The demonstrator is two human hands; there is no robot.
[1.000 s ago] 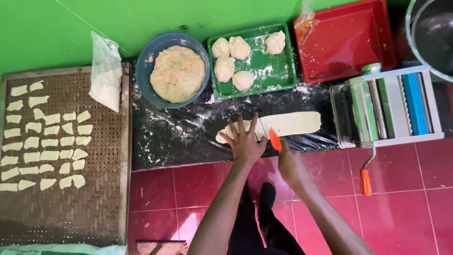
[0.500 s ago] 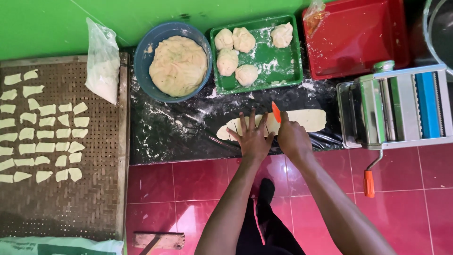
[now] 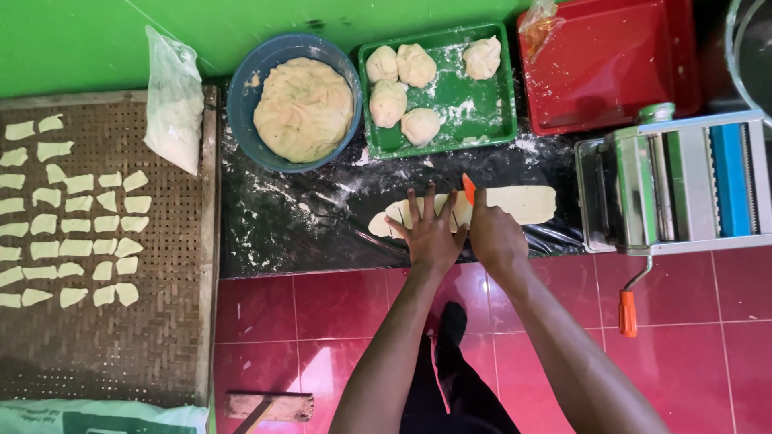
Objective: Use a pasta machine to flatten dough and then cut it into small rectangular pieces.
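A long flat strip of pale dough (image 3: pixel 515 204) lies on a floured black sheet (image 3: pixel 305 225). My left hand (image 3: pixel 430 233) rests flat on the strip's left part, fingers spread. My right hand (image 3: pixel 494 237) is closed around an orange-handled cutter (image 3: pixel 469 188), whose tip stands on the dough just right of my left hand. The blade itself is hidden by my fingers. Cuts show in the dough under my left fingers.
A woven tray (image 3: pixel 161 337) at left holds several cut dough pieces (image 3: pixel 76 233). A blue bowl (image 3: pixel 241 96) of dough, a green tray (image 3: pixel 498 120) with dough balls, a red tray (image 3: pixel 611 72), a flour bag (image 3: pixel 173 100) and a pasta roller (image 3: pixel 675 181) stand around.
My right hand brought the orange cutter from beside the strip's near edge onto the dough. My left hand stayed pressed on the strip.
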